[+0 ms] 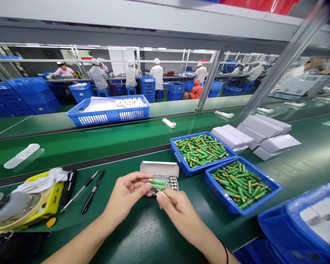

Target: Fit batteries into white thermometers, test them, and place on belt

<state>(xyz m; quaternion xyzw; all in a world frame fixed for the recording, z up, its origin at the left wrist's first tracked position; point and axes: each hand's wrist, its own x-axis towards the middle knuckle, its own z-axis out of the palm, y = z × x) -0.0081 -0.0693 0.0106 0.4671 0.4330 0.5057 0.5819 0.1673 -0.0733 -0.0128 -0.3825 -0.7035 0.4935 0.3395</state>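
Observation:
My left hand (pixel 126 196) pinches green batteries (pixel 157 183) by their left end, just above a small open white box (pixel 162 175) that holds several batteries standing on end. My right hand (pixel 178 211) is curled beside the box's near edge, its thumb touching the underside of the green batteries. Two blue trays (pixel 181 165) (pixel 272 192) heaped with green batteries sit to the right of the box on the green bench.
Stacked flat white boxes (pixel 253 135) lie behind the trays. Pens (pixel 85 190) and a yellow holder with a tape roll (pixel 35 205) are at left. A blue crate (pixel 107 115) rests on the conveyor. A blue bin (pixel 305 227) sits at right. Workers stand far behind.

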